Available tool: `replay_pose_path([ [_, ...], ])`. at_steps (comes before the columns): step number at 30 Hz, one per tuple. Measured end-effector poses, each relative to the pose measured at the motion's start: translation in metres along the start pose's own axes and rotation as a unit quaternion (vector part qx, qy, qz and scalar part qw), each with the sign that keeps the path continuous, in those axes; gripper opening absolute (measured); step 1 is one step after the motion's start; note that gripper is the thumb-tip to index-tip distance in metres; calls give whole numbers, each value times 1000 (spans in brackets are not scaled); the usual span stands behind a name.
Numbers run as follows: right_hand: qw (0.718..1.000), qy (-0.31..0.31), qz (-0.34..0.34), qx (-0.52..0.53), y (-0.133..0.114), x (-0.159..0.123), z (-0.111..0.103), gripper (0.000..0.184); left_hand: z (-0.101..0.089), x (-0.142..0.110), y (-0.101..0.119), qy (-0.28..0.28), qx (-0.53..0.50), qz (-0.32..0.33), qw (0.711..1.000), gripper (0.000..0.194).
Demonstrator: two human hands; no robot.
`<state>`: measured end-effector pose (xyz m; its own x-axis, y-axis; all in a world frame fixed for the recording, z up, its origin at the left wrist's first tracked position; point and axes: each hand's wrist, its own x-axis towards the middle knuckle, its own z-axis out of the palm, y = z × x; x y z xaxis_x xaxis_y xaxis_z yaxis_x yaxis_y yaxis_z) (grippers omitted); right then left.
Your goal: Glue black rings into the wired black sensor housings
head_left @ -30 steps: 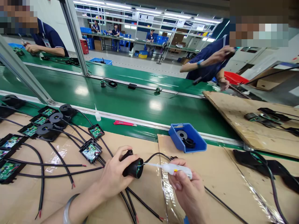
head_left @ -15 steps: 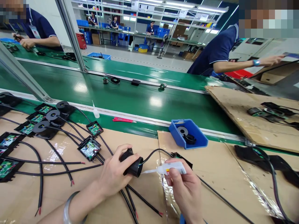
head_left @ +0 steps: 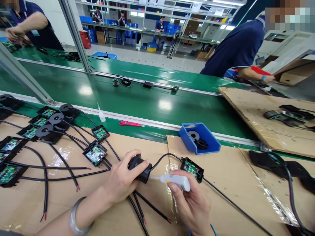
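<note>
My left hand [head_left: 124, 177] is closed around a black cylindrical housing [head_left: 144, 171], its open end facing right. A black cable runs from that end to a black box with a green circuit board [head_left: 192, 168]. In my right hand [head_left: 190, 200] is a white glue bottle [head_left: 178, 182], lying nearly level with its thin nozzle pointing left. The nozzle's tip is at the rim of the housing; whether it touches cannot be made out. Below the housing, several black cables with red stripped ends lie on the cardboard [head_left: 103, 209].
Left, several boxed circuit boards [head_left: 95, 153] and black round housings [head_left: 48, 133] with cables cover the cardboard. Ahead are a small white bottle [head_left: 101, 115], a red utility knife [head_left: 131, 123] and a blue bin [head_left: 200, 139] before the green conveyor [head_left: 137, 101]. Co-workers stand across it.
The glue bottle has rolled and shifted slightly left in my right hand, its nozzle closer to the housing. Across the conveyor, the right co-worker's arm has come down.
</note>
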<state>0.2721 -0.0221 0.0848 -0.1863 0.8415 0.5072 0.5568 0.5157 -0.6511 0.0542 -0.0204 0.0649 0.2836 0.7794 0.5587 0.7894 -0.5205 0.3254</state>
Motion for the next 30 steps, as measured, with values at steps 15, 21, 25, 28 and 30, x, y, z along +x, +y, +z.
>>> replay_pose_path([
  [15,993,-18,-87,-72,-9,8,-3,18,3,-4,-3,-8,14,23,1000,57],
  [21,991,-11,-104,-78,-12,11,-4,17,3,-3,-4,2,18,31,999,53],
  [25,990,-3,-117,-78,-13,13,-3,17,4,-2,-4,4,13,39,999,57],
  [28,990,-6,-122,-74,-13,13,-3,18,5,-2,-5,8,14,45,999,58],
  [30,990,-10,-120,-70,-14,12,-3,18,4,-2,-5,10,17,47,999,56],
])
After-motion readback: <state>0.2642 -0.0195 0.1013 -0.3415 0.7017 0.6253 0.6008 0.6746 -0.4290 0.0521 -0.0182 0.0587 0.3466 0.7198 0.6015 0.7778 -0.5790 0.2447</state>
